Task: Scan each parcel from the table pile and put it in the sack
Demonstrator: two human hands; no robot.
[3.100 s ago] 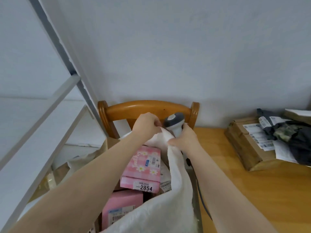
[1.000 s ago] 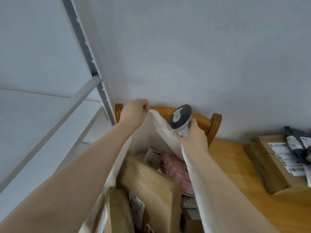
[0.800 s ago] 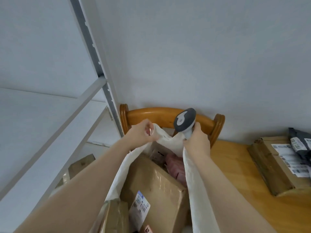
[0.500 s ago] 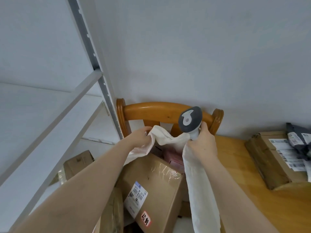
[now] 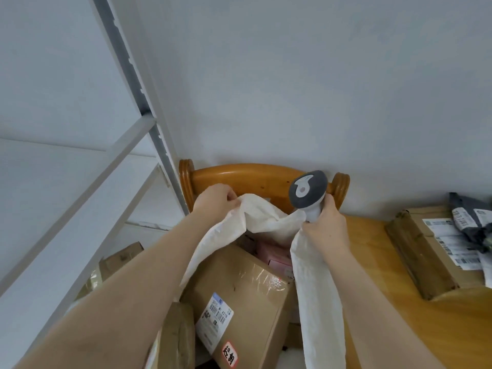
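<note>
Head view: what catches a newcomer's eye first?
Centre frame, the left hand and right hand grip the rim of a white woven sack, the right one also holding a grey-and-white handheld scanner before a wooden chair back. Below, a brown cardboard box with a barcode label sits in the sack's mouth; another cardboard parcel lies on the wooden table at right.

Cardboard box [image 5: 247, 286]: white label [image 5: 217, 316] reads roughly "50TE- M1 A21B"; red sticker [image 5: 229, 357] has Chinese characters, illegible.
</note>
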